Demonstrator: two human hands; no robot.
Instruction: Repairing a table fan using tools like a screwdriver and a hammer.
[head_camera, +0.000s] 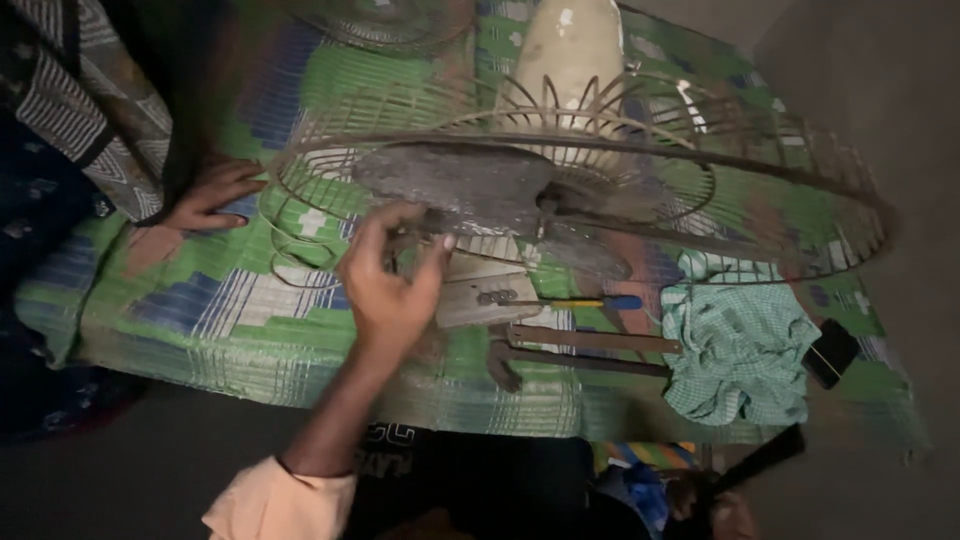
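A dusty fan lies on a green and blue woven mat (250, 330). Its rusty wire guard (800, 170) rings grey blades (450, 180), and a cream motor housing (570, 50) sits behind. My left hand (390, 285) reaches up from a peach sleeve. Its half-curled fingers and thumb are at the near blade edge, by the guard wires. Blur hides whether they grip anything. My right hand is out of view. Another person's hand (210, 195) rests on the guard's left rim.
In front of the fan lie a pale plate with small screws (495, 297), a yellow and blue screwdriver (590, 302) and a rusty long-handled tool (580, 350). A green checked cloth (740, 350) and a black object (830, 352) are at the right. A second wire guard (390, 20) is at the top.
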